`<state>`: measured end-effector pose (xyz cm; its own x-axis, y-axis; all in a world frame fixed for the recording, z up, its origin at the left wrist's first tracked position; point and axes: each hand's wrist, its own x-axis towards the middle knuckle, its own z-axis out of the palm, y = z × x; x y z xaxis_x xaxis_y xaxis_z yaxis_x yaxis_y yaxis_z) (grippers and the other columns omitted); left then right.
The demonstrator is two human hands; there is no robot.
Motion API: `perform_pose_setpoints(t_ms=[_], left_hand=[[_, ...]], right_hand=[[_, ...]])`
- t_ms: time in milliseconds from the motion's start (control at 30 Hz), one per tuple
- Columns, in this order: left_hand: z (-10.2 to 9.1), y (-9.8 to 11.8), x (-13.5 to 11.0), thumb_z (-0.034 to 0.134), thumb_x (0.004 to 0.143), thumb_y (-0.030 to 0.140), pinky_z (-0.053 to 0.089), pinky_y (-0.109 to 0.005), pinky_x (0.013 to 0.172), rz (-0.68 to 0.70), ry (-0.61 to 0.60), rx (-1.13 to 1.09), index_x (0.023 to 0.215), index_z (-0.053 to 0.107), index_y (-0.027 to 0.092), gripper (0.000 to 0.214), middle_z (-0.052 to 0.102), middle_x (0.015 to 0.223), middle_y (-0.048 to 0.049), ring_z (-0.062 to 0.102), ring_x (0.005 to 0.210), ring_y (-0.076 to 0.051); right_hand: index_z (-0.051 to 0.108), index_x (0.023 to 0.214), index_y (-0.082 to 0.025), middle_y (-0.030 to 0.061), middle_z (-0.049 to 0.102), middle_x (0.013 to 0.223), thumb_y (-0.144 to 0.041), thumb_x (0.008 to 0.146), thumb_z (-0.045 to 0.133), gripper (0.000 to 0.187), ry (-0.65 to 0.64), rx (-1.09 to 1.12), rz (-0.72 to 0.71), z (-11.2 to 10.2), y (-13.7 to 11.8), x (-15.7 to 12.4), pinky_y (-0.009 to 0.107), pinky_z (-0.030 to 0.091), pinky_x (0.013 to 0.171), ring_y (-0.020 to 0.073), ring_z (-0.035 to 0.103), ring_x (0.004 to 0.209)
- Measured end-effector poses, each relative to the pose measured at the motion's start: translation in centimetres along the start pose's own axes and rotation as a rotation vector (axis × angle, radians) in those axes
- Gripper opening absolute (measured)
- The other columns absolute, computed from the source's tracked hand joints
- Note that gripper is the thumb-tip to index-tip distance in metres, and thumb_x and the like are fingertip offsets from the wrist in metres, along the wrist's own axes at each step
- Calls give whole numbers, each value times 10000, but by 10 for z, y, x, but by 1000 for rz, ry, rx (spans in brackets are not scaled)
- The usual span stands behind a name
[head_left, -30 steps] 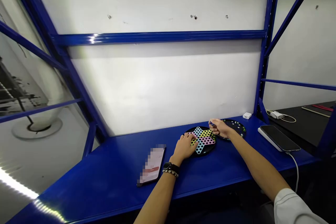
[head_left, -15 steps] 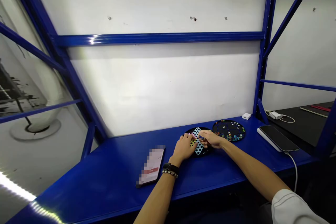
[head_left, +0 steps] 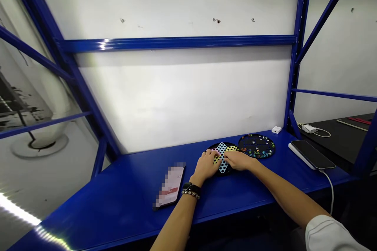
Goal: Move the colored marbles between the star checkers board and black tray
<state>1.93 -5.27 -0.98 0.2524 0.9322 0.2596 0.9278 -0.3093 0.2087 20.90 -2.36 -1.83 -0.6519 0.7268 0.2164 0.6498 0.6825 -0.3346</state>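
A round black Chinese checkers board (head_left: 223,168) with a star of yellow, pink and light blue hole-dotted points lies on the blue table. Over its left side rests my left hand (head_left: 206,166), thumb and fingers apart, the tips touching the board. My right hand (head_left: 239,160) is at the board's right side, low over the star, its fingers curled together and pointing left. Whatever its fingertips pinch is hidden. Just beyond it to the right, a round black tray (head_left: 250,143) carries many small coloured marbles, mostly around its rim.
A lit phone (head_left: 171,186) lies left of my left forearm. At the right, a dark phone (head_left: 312,154) sits on a white block with a white cable. A small white box (head_left: 276,130) is by the blue frame post. The table's front edge (head_left: 232,212) runs beneath my forearms.
My right hand has turned palm-down and dropped slightly onto the board, uncovering the yellow point at its upper right. My left hand has stayed in place.
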Motion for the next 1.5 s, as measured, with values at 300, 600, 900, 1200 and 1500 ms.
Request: perform_pose_setpoints(t_ms=[300,600,900,1200,1500], left_hand=[[-2,1,0,505,908,397,474,-407,876,4,0,4,1085,630,211,285,620,1175,-93,572,1050,-286],[0,0,0,501,915,388,462,-380,880,-1,-5,22,1113,616,231,278,618,1189,-76,565,1058,-269],[0,-1,0,499,912,409,473,-397,878,2,-1,6,1095,630,225,291,626,1174,-89,577,1047,-277],[1,-2,0,483,920,412,475,-397,877,2,2,11,1094,628,225,294,620,1186,-85,570,1050,-276],[-2,0,0,499,904,408,464,-378,873,-6,-10,25,1080,627,231,280,623,1171,-78,573,1051,-271]], right_hand=[[571,1088,-138,161,651,1102,-288,1007,354,275,-13,-188,-31,-1,-13,-13,362,474,794,257,632,952],[621,1042,-151,113,666,1037,-265,955,428,241,79,-211,-62,11,-19,-13,327,460,807,216,620,896],[636,1026,-167,93,654,1014,-208,897,489,199,109,-183,-105,16,-16,-11,315,451,806,204,600,879],[640,1010,-154,121,661,1032,-272,921,474,223,134,-296,-61,13,-26,-13,323,440,780,220,610,874],[629,980,-198,83,642,1020,-320,996,366,290,294,-170,351,-15,7,-12,286,400,791,194,605,910]])
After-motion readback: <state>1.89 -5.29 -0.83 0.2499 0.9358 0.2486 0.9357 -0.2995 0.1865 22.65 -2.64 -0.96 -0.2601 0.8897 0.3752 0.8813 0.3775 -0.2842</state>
